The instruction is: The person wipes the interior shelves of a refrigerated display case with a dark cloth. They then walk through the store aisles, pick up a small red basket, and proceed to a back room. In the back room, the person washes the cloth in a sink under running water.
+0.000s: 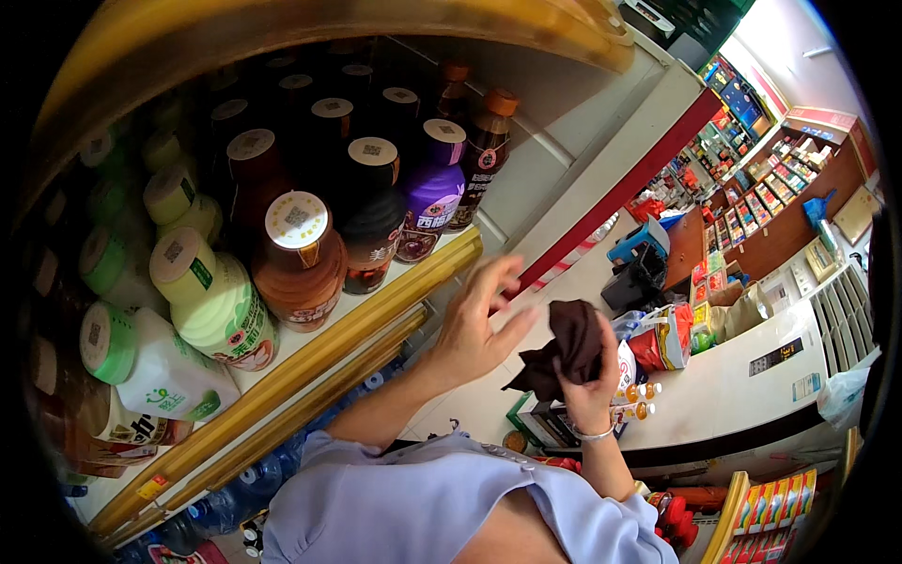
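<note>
My right hand (590, 377), with a bracelet at the wrist, grips a crumpled dark brown cloth (567, 345). Just left of the cloth is my left hand (479, 321), its fingers apart and nothing in it. It is near the right end of a shelf's yellow front edge (366, 307). Rows of drink bottles stand on that shelf. At the front are a white bottle with a green cap (165, 366), a pale green bottle (222, 303), a brown bottle (299, 271), a black bottle (371, 218) and a purple bottle (431, 190). Bottles farther back are lost in shadow.
Large blue water jugs (232, 497) stand under the shelf. A white upright panel with a red edge (620, 187) closes the shelf's right side. Beyond lie a black bin (634, 275), a white floor-standing air conditioner (747, 381) and a brown display counter (796, 204). Boxed goods (775, 504) sit lower right.
</note>
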`<act>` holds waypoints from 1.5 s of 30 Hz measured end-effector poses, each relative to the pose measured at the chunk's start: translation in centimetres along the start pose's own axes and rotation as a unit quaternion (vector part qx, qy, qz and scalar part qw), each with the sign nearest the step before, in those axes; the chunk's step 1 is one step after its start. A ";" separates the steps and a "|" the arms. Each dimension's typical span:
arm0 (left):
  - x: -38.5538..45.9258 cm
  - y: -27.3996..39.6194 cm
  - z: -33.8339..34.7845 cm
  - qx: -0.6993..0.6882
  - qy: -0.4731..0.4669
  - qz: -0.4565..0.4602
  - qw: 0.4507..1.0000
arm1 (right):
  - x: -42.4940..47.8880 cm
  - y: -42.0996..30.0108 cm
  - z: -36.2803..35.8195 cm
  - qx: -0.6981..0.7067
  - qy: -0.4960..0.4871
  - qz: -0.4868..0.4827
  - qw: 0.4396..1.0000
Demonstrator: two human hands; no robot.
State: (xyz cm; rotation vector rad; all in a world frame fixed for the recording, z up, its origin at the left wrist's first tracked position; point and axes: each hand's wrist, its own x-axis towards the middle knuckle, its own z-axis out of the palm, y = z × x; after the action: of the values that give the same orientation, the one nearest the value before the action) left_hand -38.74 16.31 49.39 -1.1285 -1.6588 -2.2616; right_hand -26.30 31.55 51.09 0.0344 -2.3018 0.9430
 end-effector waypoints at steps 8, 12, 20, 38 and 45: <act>-3.1 -0.8 1.7 -0.487 -0.134 -0.195 0.841 | 4.7 -4.4 2.2 -0.130 -0.061 -0.235 0.961; 0.6 1.0 0.3 -0.362 -0.030 -0.178 0.914 | 5.9 -5.7 1.2 -0.225 -0.063 -0.219 0.947; 8.3 4.2 0.8 0.137 0.202 0.303 0.921 | 2.7 -2.1 -0.5 -0.149 -0.064 -0.164 0.973; 11.1 0.9 4.1 0.152 0.168 0.264 0.938 | 1.2 0.6 -2.0 -0.182 -0.099 -0.139 0.968; 6.8 -2.5 3.9 0.191 0.131 0.203 0.952 | 1.6 0.7 -0.7 -0.155 -0.094 -0.184 0.966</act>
State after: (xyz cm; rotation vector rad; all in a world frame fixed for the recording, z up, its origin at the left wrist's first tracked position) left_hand -42.95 22.82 52.18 -0.9242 -1.5031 -1.6646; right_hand -27.34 32.81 51.94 0.4186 -2.4737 0.4009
